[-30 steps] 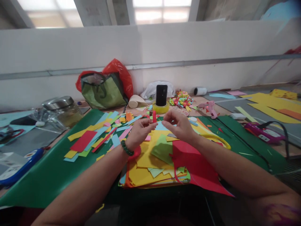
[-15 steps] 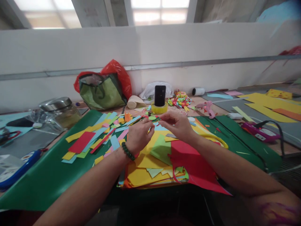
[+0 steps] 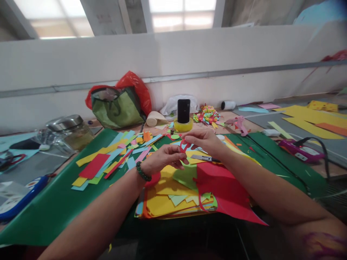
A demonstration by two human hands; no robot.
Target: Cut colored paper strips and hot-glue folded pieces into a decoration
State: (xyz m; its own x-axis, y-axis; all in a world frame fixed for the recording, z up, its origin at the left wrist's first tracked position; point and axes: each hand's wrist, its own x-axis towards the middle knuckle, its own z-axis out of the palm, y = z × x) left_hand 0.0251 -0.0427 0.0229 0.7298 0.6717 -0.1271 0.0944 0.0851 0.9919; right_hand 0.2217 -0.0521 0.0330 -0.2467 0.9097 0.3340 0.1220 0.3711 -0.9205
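Note:
Between both hands, a thin red paper strip [image 3: 184, 147] is bent into a small loop. My left hand [image 3: 168, 156], with a dark green bead bracelet at the wrist, pinches its lower part. The upper end is between the fingertips of my right hand [image 3: 202, 141]. Below them lies a stack of yellow paper [image 3: 165, 204] with a green piece [image 3: 187, 176] and a large red sheet [image 3: 225, 187] on top. A utility knife [image 3: 204, 157] rests under my right wrist.
Cut paper strips [image 3: 108, 159] are spread on the green mat [image 3: 67, 206] at left. A phone [image 3: 183, 111] stands in a yellow tape roll [image 3: 183, 125]. A pink glue gun [image 3: 239, 125] with a cord and a purple power strip [image 3: 300, 150] lie right; a glass jar [image 3: 72, 133] stands left.
Both hands have turned, and my left hand has moved lower and slightly right. The red strip now shows as a loop between them, and the utility knife is more visible.

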